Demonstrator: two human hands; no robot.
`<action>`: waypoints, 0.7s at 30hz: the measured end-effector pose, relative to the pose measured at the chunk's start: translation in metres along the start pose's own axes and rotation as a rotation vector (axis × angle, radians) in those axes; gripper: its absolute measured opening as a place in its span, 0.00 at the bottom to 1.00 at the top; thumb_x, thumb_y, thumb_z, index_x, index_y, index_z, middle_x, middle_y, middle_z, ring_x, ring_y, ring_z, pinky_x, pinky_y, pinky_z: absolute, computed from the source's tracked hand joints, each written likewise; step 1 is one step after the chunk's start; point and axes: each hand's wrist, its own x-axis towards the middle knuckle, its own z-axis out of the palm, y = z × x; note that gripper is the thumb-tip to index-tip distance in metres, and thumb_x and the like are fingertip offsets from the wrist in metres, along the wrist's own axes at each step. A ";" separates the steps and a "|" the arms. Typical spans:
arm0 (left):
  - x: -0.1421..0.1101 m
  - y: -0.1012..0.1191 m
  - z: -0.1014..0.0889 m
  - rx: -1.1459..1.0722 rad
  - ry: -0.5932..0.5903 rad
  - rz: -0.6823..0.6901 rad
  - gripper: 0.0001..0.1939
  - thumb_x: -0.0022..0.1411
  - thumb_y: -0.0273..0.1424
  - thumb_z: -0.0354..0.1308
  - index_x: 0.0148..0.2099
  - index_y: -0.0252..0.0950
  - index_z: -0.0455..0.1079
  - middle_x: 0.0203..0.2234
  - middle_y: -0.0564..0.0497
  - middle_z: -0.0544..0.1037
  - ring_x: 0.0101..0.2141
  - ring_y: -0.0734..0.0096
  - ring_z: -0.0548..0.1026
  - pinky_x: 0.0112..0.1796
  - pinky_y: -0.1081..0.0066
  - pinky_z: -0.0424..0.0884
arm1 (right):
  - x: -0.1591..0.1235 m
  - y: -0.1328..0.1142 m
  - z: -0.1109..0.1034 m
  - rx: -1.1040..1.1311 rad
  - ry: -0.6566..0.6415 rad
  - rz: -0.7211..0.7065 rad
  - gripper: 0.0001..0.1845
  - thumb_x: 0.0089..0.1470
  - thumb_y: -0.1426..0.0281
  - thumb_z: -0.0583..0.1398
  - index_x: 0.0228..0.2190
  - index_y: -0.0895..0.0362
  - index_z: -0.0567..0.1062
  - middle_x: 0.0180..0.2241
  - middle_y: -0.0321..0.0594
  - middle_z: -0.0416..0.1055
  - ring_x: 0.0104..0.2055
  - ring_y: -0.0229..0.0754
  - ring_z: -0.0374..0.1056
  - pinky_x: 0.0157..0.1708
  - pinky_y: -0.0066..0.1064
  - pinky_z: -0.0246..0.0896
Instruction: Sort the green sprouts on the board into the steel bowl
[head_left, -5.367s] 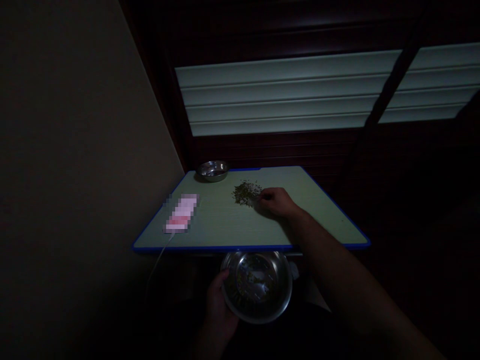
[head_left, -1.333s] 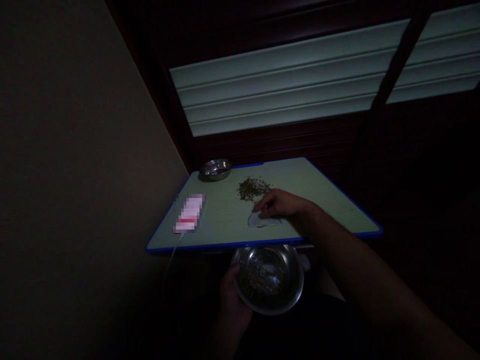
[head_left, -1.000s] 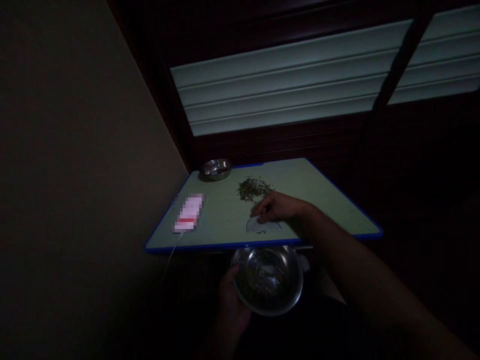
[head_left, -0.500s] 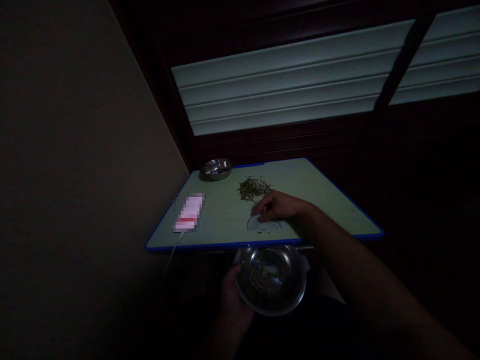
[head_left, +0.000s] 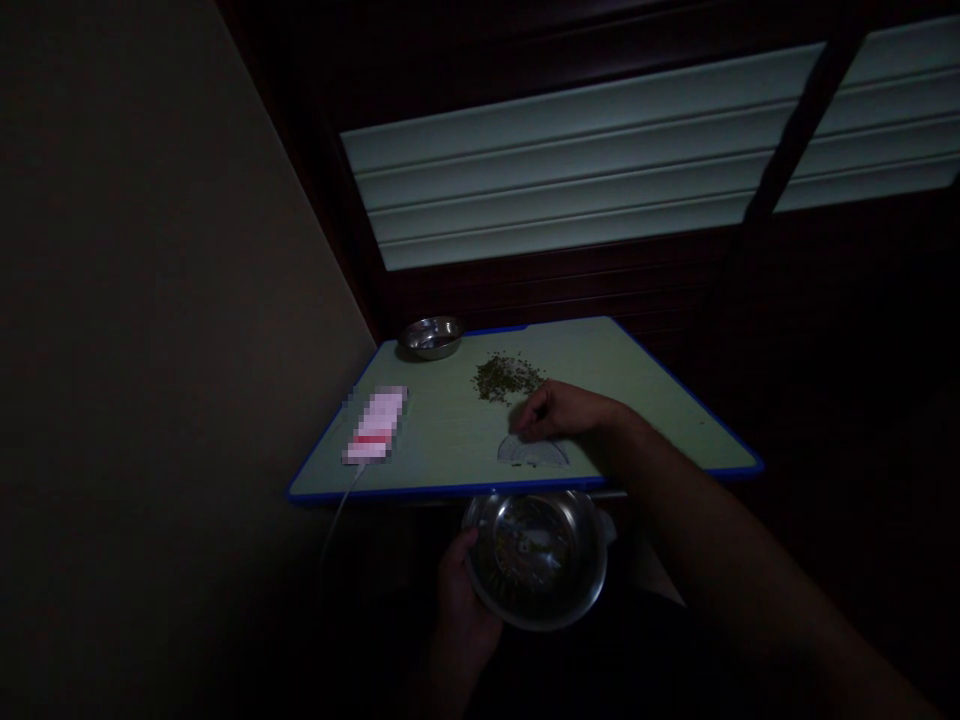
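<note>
Some of the protractor (head_left: pixel 534 454) hides behind the right hand (head_left: pixel 561 410).

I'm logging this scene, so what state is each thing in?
Large bowl: open side up, in left hand, bits inside
Small bowl: upright on table
Dark grains: loosely spread
Clear half-round sheet: partly hidden by right hand
Phone: lit, cable attached

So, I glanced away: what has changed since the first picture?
The right hand has moved from the scattered green-brown bits toward the near edge of the pale green, blue-rimmed table, with the clear half-round plate under its fingertips. A few specks now lie by the plate's straight side. The left hand holds the large shiny metal bowl as before.
</note>
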 end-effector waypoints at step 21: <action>0.004 -0.003 0.000 -0.045 -0.046 0.021 0.10 0.54 0.30 0.58 0.35 0.28 0.76 0.29 0.40 0.82 0.34 0.56 0.79 0.43 0.58 0.72 | 0.001 -0.005 0.012 0.065 -0.099 -0.012 0.15 0.36 0.68 0.69 0.30 0.62 0.81 0.22 0.36 0.73 0.20 0.30 0.61 0.21 0.24 0.56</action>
